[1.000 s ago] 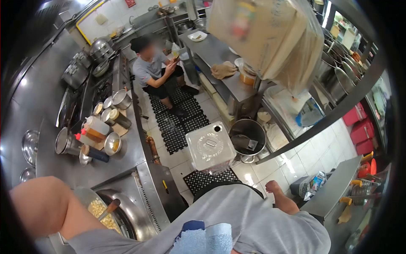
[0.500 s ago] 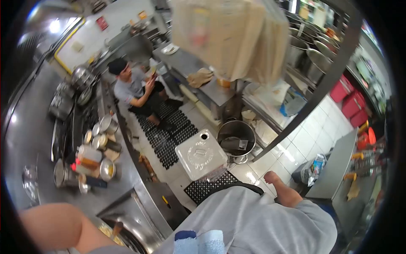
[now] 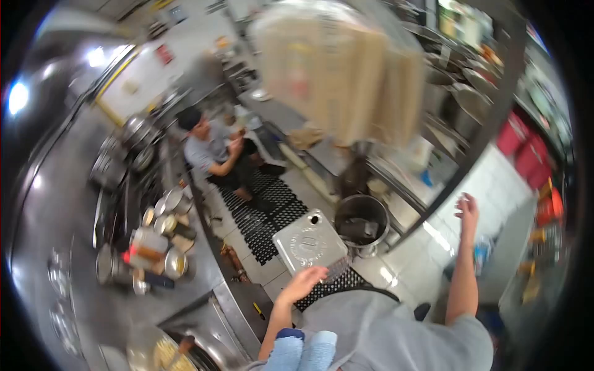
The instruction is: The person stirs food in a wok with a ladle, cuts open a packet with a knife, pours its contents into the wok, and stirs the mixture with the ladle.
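My left hand is at the near edge of a square metal tin with a round hole in its top. Its fingers look loosely stretched out, and I see nothing in them; whether they touch the tin I cannot tell. Out to the right, my right hand is raised over the tiled floor with its fingers apart, holding nothing. Beyond the tin stands a large steel pot with dark contents and a clear piece lying in it. Rolled blue towels lie against my grey shirt.
A co-worker in a grey shirt sits or crouches by the black rubber mat. Steel counter with bottles and a food pan runs along the left. A bagged carton stack hangs close overhead; a metal post stands right.
My left arm has swung from the left counter to the tin. My right hand has lifted forward and outward. The view has shifted slightly; the co-worker stays in place.
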The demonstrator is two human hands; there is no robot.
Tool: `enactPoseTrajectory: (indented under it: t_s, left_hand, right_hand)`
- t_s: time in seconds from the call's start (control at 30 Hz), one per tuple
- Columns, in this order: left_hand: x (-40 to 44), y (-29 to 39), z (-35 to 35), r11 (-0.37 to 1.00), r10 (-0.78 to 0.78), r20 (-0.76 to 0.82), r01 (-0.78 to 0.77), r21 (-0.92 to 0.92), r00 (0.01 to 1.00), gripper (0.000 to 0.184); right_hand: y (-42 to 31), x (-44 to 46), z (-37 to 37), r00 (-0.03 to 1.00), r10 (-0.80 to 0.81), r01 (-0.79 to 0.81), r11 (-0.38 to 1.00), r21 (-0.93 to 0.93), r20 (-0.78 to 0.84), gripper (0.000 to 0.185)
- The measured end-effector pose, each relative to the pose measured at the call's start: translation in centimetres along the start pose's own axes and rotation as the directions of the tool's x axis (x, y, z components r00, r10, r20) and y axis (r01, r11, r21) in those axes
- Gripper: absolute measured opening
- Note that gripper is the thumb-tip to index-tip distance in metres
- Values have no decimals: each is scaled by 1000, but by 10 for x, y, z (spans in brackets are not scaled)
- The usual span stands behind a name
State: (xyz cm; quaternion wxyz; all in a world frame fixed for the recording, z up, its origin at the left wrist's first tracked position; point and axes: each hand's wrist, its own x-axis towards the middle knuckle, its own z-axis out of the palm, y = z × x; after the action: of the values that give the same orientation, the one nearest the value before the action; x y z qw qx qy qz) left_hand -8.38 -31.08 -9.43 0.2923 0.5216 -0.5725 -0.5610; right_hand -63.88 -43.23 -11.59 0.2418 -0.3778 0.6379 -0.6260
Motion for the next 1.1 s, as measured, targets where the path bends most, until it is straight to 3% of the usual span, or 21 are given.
enactPoseTrajectory:
  t_s: [0.03,0.1,0.13,0.17,0.23,0.3,0.33,0.43,0.53,0.63,0.67,0.83,0.9,0.93,1.03,1.07,1.1]
  left_hand:
    - [0,-1,6,997,-59,62,56,53,996,32]
    - [3,-6,1,981,-29,121,5,195,992,36]
    - [0,6,-4,970,23,100,-47,240,995,37]
    - [-3,23,-11,948,17,44,-30,318,999,39]
    - [1,20,-17,850,131,-57,-82,520,990,37]
    - [-1,25,-17,848,183,-114,-98,521,976,37]
    - [-1,27,-15,846,212,-141,-110,522,967,37]
    - [-8,20,-6,908,173,-142,-102,407,975,37]
    - [-19,21,-5,919,116,-85,-75,387,990,36]
    - [-23,4,-8,917,139,-59,-106,385,989,32]
    - [-24,2,-10,914,143,-60,-109,390,988,32]
    - [-13,20,-12,912,133,28,-133,388,991,34]
    - [-1,31,-5,908,194,90,-214,360,977,30]
    - [5,36,-2,905,225,118,-252,343,967,28]
    - [20,52,12,834,362,252,-432,342,898,26]
    - [25,58,18,830,388,278,-465,310,879,22]
    - [28,63,23,821,422,284,-496,283,861,20]
  right_hand:
    - [-1,32,11,993,-110,111,994,17,-37,39]
    - [15,99,29,941,-339,336,935,111,12,44]
    - [0,112,36,973,-203,224,946,-235,109,44]
    - [-16,127,41,988,-55,126,819,-560,142,45]
    - [38,163,52,949,-264,313,842,-440,169,38]
    - [37,154,65,904,-402,415,907,-67,145,37]
    - [31,153,59,822,-563,545,736,-401,84,33]
    - [60,175,33,848,-528,521,817,-248,40,33]
    - [17,157,12,983,-182,180,982,-64,-20,35]
    - [-29,114,-2,981,-135,161,968,192,-142,40]
    - [-25,124,-19,982,18,8,991,137,-187,43]
    - [-35,89,-61,923,-187,206,978,20,-336,49]
    - [-48,65,-71,894,-276,284,958,-31,-354,49]
    - [-62,48,-81,918,-229,191,971,-143,-325,46]
    - [-60,19,-105,893,-369,289,909,-302,-257,43]
    - [-79,-9,-100,939,-296,250,937,-244,-176,43]
    - [-38,-2,-120,897,-431,396,882,-256,-99,41]
